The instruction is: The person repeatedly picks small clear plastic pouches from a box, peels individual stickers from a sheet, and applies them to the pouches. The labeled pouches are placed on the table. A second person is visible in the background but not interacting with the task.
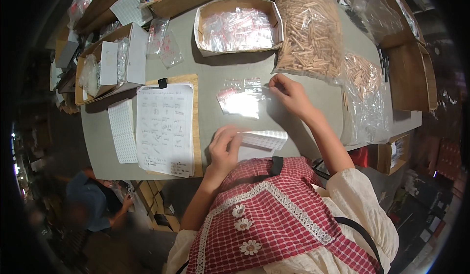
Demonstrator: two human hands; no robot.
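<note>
At the table's near edge my left hand [225, 149] is curled at the left end of a white sheet of small labels [267, 138], which looks gripped between fingers and thumb. Motion blurs its fingertips. The sheet is bent and tilted, with a plain white part below it. My right hand [293, 97] is closed in a pinch over the table, right of several small clear zip bags [240, 102] that shine under the light. What sits between its fingertips is too small to make out.
A clipboard [196, 127] with printed pages and another label sheet [122, 132] lie left. Behind stands a carton of zip bags [238, 52]. Right are a large bag of wooden dowels [308, 34] and a smaller one [362, 78]. Another person [93, 200] is at lower left.
</note>
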